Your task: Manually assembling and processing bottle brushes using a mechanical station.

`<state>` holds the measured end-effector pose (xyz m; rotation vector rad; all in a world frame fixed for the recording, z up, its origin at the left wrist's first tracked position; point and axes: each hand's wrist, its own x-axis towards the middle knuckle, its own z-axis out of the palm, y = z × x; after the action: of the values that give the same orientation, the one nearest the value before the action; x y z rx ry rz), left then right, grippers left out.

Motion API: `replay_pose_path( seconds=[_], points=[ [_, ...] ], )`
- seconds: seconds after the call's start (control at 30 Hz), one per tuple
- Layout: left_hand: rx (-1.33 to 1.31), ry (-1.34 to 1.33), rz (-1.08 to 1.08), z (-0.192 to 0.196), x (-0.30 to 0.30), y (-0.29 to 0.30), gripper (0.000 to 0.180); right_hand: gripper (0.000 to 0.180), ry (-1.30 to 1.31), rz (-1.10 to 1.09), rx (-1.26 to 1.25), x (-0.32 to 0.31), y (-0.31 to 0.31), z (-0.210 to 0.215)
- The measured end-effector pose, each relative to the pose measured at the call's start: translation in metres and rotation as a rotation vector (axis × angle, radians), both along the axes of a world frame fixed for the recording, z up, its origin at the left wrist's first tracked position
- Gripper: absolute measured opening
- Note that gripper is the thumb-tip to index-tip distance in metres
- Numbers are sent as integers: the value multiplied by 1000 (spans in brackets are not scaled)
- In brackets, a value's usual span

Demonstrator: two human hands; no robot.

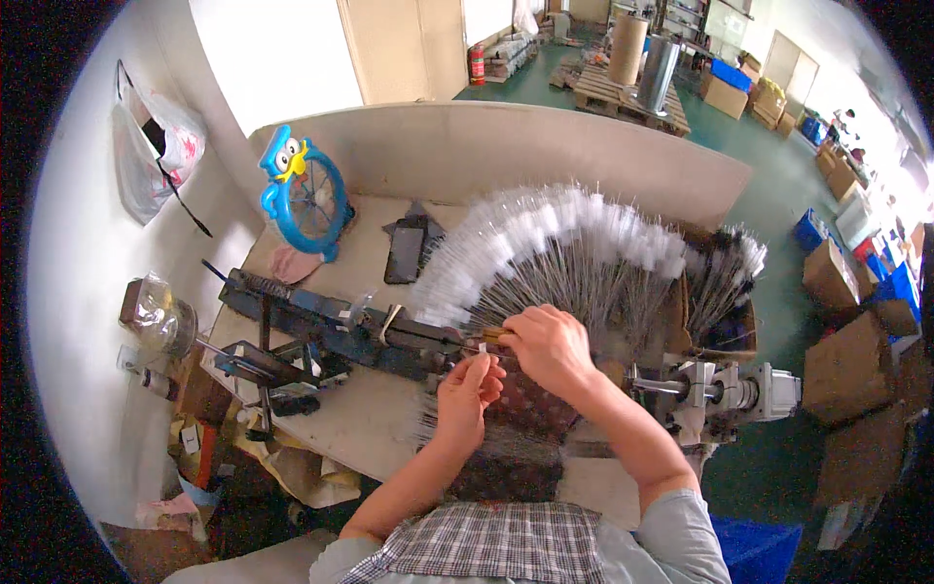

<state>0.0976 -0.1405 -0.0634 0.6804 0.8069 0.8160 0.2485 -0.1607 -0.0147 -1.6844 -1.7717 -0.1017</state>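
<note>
Two hands meet at the tip of the bar

Right at the centre of the frame, here's the action! The left hand [470, 394] comes up from below, thumb and fingertips pinched on a small white piece [482, 347]. Just above and to its right, the right hand [547, 343] is closed around a brown handle [494, 336], though blur makes the handle's far end hard to read. Both work beside the near end of a long dark bar [321, 313] slanting in from the left of the frame. Behind them, what a spread: white-tufted wire brushes [574, 243] fan across the upper centre! A dark phone [404, 255] lies left of them, a blue duck ornament [311, 200] stands at upper left, and a metal shaft [662, 385] sits at centre right.
</note>
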Motion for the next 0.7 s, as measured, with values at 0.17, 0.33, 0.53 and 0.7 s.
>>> replay_pose_path(
  seconds=[0.17,0.33,0.53,0.7],
  points=[
    [-30,-29,-28,6,-5,5,22,20,113,19,-176,-13,0,2],
    [83,60,-85,4,-5,4,33,25,309,41,-366,-8,-1,11],
    [-83,-102,-35,8,-1,5,48,24,258,13,-221,-13,-6,0],
    [-110,-244,172,0,8,0,42,30,77,-3,36,-41,-6,-2]
  ],
)
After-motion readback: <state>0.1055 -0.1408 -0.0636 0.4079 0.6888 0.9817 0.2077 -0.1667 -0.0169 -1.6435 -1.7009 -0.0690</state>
